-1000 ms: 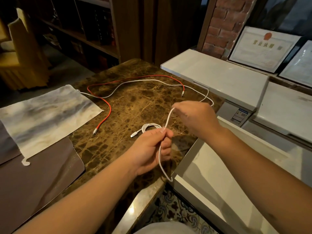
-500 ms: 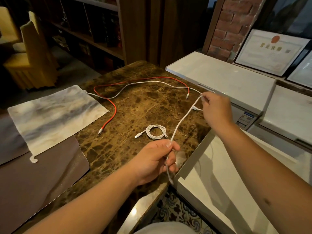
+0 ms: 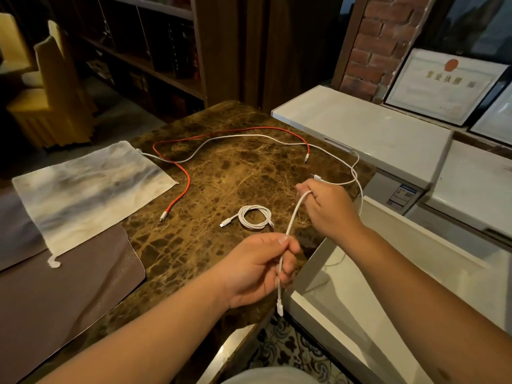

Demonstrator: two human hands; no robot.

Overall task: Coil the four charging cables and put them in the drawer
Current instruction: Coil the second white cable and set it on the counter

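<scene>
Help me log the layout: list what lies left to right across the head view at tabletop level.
Grey cloth → red cable's near plug → coiled white cable → right hand → open drawer.

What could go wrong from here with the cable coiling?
1. The white cable stretched between left hand and right hand trails toward the long white cable and red cable; pulling may drag or tangle them.
2. Its plug dangles off the table edge and may catch.
</scene>
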